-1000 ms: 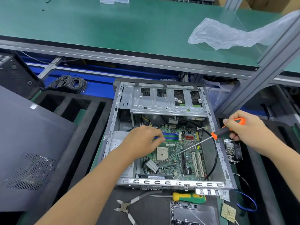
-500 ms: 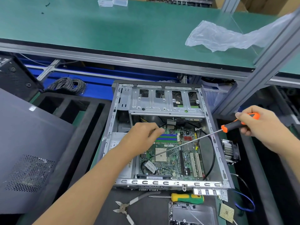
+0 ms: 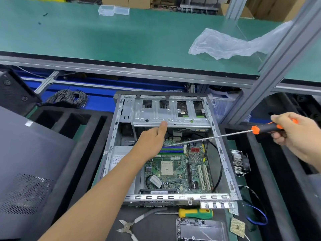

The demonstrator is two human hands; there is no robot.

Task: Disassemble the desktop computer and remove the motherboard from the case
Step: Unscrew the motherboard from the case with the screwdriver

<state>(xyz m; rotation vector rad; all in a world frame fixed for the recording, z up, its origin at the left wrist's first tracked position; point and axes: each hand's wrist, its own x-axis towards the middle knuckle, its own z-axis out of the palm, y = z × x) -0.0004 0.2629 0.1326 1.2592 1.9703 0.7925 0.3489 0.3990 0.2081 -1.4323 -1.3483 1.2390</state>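
Now: L hand [image 3: 152,136] inside open grey metal PC case [image 3: 224,159], fingers out straight, thumb up by silver drive bracket [image 3: 170,117], gripping nothing. R hand [image 3: 293,134] curled round orange-black long-shaft screwdriver [image 3: 265,128], tip over green motherboard [image 3: 177,169].

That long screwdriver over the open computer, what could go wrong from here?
1. The screwdriver, gripped in the right hand, has its thin shaft slanting low over the motherboard; a slip might scratch the board.
2. The left hand reaches under the metal drive bracket, whose edge could nick a finger.
3. The black cable still loops beside the board and could snag when it is lifted.
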